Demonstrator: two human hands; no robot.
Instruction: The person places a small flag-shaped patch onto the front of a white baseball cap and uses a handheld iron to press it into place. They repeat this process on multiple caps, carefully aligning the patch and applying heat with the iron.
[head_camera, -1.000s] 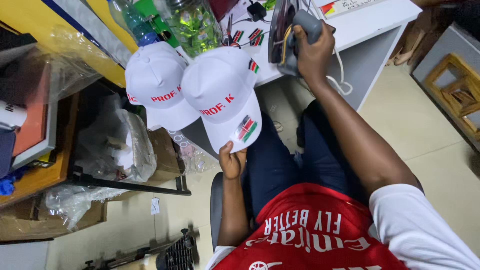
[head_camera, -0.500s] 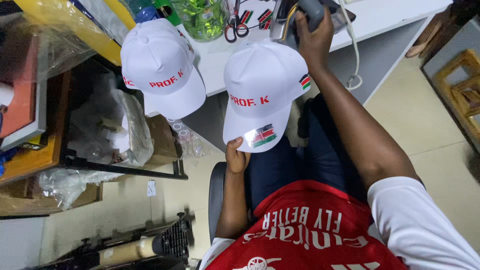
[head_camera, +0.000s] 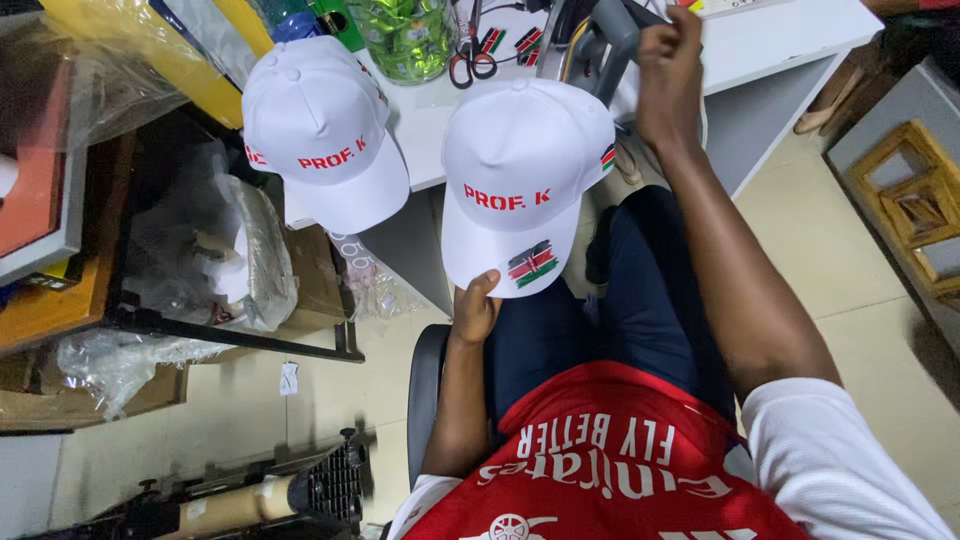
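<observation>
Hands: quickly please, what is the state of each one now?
Left hand: closed on the brim of a white fabric cap.
Right hand: closed on a grey plastic handle at the white table.

A white flat-topped desk (head_camera: 770, 40) carries a white fabric cap with red lettering (head_camera: 320, 130) overhanging its front edge, a clear green glass jar (head_camera: 405, 38), and orange-handled scissors (head_camera: 470, 60) just beside the jar. Below lies pale tiled floor (head_camera: 860, 290).

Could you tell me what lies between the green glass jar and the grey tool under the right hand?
In the head view, orange-handled scissors lie there on the white table.
</observation>
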